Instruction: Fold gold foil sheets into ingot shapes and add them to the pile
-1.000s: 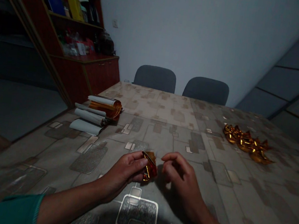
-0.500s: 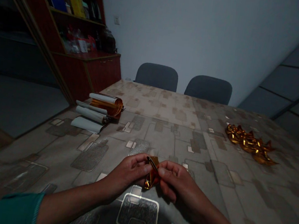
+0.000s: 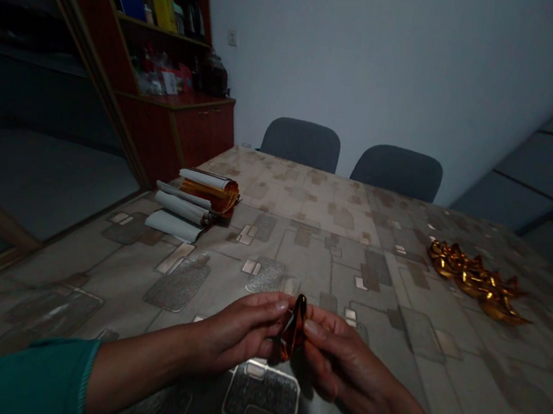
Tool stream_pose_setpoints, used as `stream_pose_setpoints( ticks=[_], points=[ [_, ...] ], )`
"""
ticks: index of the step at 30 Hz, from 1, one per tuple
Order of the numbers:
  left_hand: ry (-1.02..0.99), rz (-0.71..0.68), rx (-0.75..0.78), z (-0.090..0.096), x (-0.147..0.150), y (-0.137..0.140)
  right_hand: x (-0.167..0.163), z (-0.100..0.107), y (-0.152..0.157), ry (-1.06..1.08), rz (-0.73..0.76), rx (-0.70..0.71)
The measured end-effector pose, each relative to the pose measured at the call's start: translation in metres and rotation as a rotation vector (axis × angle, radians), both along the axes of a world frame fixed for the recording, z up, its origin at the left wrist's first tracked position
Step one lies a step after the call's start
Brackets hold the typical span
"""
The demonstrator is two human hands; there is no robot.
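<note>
Gold foil piece (image 3: pixel 295 331) pinched between left fingers (image 3: pixel 278 308) and right fingers (image 3: pixel 314 330).

Head camera: worn on the person's head, it looked forward and down from the near side of the table (image 3: pixel 323 239).
Hands: the left hand (image 3: pixel 241 333) and right hand (image 3: pixel 346 353) lay closest to the lens, low and central, seen from above and behind.
Tabletop: it spread across the lower part of the view, receding toward the middle.
Chair backs (image 3: pixel 301 144): they stood farther off, past the table's far edge.
Wall (image 3: pixel 374 64): it faced the lens from beyond the chairs.
Cabinet (image 3: pixel 207 133): it framed the upper left, its uprights appearing slanted.
</note>
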State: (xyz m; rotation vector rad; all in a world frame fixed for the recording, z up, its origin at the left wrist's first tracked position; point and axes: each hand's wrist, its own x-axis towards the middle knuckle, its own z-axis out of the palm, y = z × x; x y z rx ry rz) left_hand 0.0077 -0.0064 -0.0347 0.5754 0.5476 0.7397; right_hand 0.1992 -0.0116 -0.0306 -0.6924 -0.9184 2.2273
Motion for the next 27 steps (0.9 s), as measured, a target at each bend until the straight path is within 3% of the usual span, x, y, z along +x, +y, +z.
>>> stream_pose_setpoints(
  ticks=[14,27],
  points=[
    [-0.103,-0.248,-0.027,0.003,-0.001,0.000,0.000,-0.008,-0.003,0.049,-0.005,0.022],
    [-0.119,-0.261,-0.031,0.004,-0.001,-0.002,-0.002,0.001,-0.007,-0.019,-0.059,0.001]
  ],
)
